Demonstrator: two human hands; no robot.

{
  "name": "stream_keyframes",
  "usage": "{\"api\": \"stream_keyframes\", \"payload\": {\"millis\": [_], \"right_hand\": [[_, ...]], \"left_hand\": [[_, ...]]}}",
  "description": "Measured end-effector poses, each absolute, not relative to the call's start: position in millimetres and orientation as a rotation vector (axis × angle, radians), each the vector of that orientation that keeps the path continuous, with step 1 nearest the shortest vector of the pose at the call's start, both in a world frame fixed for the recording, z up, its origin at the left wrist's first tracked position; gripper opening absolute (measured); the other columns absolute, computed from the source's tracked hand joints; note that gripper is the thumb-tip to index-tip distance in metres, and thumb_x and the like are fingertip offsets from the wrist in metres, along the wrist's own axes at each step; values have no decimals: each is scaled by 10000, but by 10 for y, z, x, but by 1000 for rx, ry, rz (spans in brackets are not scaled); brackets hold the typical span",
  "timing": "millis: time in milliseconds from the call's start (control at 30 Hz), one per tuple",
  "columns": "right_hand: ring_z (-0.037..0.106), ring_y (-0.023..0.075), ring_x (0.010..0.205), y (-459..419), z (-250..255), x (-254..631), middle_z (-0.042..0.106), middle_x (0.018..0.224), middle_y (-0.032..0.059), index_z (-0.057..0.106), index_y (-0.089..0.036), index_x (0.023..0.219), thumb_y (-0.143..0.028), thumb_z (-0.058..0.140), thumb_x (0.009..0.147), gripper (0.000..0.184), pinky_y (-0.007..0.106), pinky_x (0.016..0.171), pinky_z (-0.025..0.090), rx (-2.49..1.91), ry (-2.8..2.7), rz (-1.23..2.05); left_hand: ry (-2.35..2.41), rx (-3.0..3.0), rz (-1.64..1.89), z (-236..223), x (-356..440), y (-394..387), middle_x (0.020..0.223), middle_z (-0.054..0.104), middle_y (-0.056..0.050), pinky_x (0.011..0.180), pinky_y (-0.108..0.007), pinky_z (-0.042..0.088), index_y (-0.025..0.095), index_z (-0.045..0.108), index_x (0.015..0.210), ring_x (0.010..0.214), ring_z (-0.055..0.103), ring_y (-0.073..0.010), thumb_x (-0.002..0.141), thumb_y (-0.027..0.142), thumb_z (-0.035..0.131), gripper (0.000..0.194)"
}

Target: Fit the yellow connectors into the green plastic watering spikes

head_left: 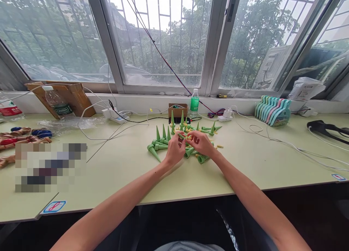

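Observation:
My left hand (176, 149) is closed on a green plastic spike (181, 136), held a little above the table. Close against it, the fingers of my right hand (201, 142) pinch a small yellow piece (189, 137) at the spike's end; the fingers partly cover it. Around both hands are several more green cone-shaped spikes. Some stand upright, like the tall cone (158, 134) at the left, while others lie down, such as the long spike (154, 152). Small yellow pieces (219, 146) lie among them.
Behind the spikes are a small cardboard box (177, 110), a dark phone (176, 120) and a green-labelled bottle (194, 102). White cables (294, 149) cross the table's right side, near a row of pastel plastic items (273, 111). Wooden pieces (24, 134) lie far left. Windows rise behind.

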State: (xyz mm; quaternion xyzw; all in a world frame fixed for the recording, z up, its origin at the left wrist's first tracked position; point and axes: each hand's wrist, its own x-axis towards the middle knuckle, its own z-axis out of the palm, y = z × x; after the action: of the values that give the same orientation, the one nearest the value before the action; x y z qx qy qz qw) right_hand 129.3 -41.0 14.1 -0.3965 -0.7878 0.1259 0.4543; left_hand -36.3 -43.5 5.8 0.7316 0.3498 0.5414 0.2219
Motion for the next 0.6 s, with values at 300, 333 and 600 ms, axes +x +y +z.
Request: {"api": "stream_keyframes", "payload": {"millis": [300,333,600], "right_hand": [[470,116,584,-391,110,1275,591,758,14,641,-177,956,-291,601,860,154,243,581,390,-1009,-1996,274],[469,117,586,-395,111,1272,592,742,10,641,-177,944,-287,595,863,144,238,580,384,-1019,-1999,276],[476,116,590,-396,92,1244,598,697,-6,635,-181,942,-237,556,878,116,222,602,375,-1068,-2011,289]], "left_hand": [[975,2065,1478,115,-363,-495,874,639,-31,569,-213,492,185,519,1051,641,600,-106,848,174,538,204],[982,2076,1474,124,-365,-503,869,638,-29,569,-212,490,183,524,1049,638,595,-104,845,174,541,205],[994,2144,1442,110,-414,-482,943,636,-49,611,-236,529,179,565,1172,648,576,-100,840,185,550,333]]}}
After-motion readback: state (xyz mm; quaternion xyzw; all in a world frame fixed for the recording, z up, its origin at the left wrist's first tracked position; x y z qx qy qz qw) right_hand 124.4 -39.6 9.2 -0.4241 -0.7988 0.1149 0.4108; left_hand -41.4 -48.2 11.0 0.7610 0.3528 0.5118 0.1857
